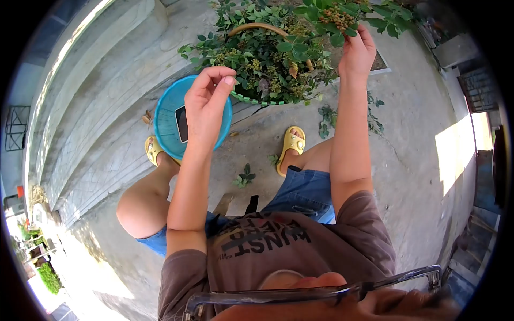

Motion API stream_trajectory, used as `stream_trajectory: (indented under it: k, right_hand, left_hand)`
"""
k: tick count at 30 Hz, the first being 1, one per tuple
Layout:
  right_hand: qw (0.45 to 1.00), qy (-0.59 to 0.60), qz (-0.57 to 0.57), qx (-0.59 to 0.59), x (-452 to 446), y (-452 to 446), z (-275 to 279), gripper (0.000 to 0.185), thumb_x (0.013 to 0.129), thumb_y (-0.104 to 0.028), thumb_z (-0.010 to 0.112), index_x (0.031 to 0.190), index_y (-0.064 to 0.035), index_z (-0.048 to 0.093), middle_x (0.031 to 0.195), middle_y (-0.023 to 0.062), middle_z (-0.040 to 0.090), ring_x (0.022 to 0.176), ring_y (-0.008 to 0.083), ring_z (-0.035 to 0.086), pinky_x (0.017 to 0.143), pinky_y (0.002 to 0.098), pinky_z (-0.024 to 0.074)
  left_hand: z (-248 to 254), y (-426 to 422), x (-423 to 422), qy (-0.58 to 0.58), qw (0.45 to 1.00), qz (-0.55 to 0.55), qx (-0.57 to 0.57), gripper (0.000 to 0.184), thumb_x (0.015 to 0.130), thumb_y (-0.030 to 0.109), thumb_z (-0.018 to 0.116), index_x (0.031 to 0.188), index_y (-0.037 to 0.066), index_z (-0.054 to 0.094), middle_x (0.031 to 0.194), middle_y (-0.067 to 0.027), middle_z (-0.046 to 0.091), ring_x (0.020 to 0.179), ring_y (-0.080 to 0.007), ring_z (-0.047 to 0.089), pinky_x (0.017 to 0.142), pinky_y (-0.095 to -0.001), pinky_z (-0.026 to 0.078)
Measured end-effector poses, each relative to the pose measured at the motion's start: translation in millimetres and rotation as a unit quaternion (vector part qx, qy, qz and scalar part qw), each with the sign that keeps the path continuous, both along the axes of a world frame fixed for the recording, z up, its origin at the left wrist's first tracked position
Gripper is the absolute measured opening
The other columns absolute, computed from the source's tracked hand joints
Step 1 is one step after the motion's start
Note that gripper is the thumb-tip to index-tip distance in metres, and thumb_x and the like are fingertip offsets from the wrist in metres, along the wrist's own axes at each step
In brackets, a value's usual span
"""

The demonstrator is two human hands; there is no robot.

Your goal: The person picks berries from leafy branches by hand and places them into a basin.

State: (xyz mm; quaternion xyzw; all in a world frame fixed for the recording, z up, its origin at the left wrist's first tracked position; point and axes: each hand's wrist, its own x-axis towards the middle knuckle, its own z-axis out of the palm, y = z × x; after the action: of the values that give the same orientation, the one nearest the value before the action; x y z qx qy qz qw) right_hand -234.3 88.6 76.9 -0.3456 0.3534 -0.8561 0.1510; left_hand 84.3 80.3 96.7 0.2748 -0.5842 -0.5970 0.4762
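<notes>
Clearly, your right hand (pixel 357 56) is raised ahead of you, its fingers pinched on a leafy sprig (pixel 337 20) just beside a cluster of brownish berries. That sprig is up at the far edge of the view, beyond the basket (pixel 267 102) and off to its right. Your left hand (pixel 206 99) hovers over the near left side of the basket, thumb and fingers curled to a narrow gap; you can't tell from here whether anything small sits between them. The basket has a tan handle (pixel 257 25) and is heaped with greenery (pixel 262 61) bearing more berry clusters. Below your left hand, a blue basin (pixel 164 125) stands on the concrete floor (pixel 407 160) with a phone (pixel 182 124) lying in it. Loose leaves (pixel 245 176) lie between your feet, which wear yellow slippers (pixel 293 142).
</notes>
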Motion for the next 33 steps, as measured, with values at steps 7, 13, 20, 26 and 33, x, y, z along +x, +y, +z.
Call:
stream_trajectory:
  k: [7, 13, 20, 26, 33]
  right_hand:
    - [0.988, -0.135, 0.074, 0.034, 19.9, 6.9, 10.2, 0.017, 0.089, -0.008, 0.053, 0.102, -0.0010, 0.058, 0.095, 0.0073, 0.064, 0.082, 0.0185, 0.060, 0.071, 0.0270, 0.0445]
    - [0.948, -0.264, 0.143, 0.106, 18.9, -8.9, -20.7, 0.017, 0.089, -0.015, 0.053, 0.100, -0.0025, 0.058, 0.092, 0.0072, 0.062, 0.082, 0.0195, 0.057, 0.067, 0.0261, 0.0416]
    - [0.927, -0.278, 0.164, 0.190, 43.2, -23.9, -40.7, 0.015, 0.086, -0.016, 0.057, 0.094, -0.0061, 0.063, 0.086, 0.0029, 0.062, 0.075, 0.0164, 0.058, 0.063, 0.0278, 0.0382]
    - [0.898, -0.281, 0.242, 0.236, 48.0, -44.9, -70.8, 0.011, 0.088, -0.017, 0.056, 0.094, -0.0083, 0.060, 0.087, 0.0016, 0.060, 0.079, 0.0143, 0.057, 0.066, 0.0284, 0.0409]
    - [0.873, -0.320, 0.295, 0.221, 57.9, -55.0, -85.1, 0.009, 0.089, -0.015, 0.055, 0.093, -0.0070, 0.057, 0.088, 0.0045, 0.059, 0.080, 0.0168, 0.055, 0.070, 0.0312, 0.0452]
  left_hand:
    - [-42.5, -4.7, -9.7, -0.098, 0.995, -0.012, 0.015, 0.014, 0.089, 0.008, 0.060, 0.102, 0.005, 0.063, 0.089, 0.0025, 0.058, 0.078, -0.0055, 0.049, 0.069, -0.0199, 0.039]
    - [-46.2, 3.1, -12.4, -0.125, 0.990, 0.008, -0.060, 0.017, 0.086, 0.004, 0.062, 0.104, 0.004, 0.062, 0.093, -0.0006, 0.057, 0.083, -0.0080, 0.054, 0.073, -0.0217, 0.044]
    - [-47.4, 3.8, -8.8, -0.171, 0.979, 0.019, -0.107, 0.014, 0.085, 0.007, 0.065, 0.098, 0.002, 0.062, 0.087, -0.0001, 0.057, 0.076, -0.0079, 0.054, 0.068, -0.0218, 0.045]
    - [-77.9, 4.8, 15.8, -0.182, 0.983, 0.006, 0.030, 0.014, 0.091, 0.018, 0.061, 0.090, 0.004, 0.062, 0.074, 0.0031, 0.056, 0.067, -0.0049, 0.049, 0.059, -0.0191, 0.039]
    - [-93.4, 9.8, 23.8, -0.105, 0.961, -0.078, 0.245, 0.019, 0.092, 0.022, 0.060, 0.088, 0.004, 0.063, 0.072, 0.0024, 0.055, 0.062, -0.0044, 0.046, 0.054, -0.0194, 0.036]
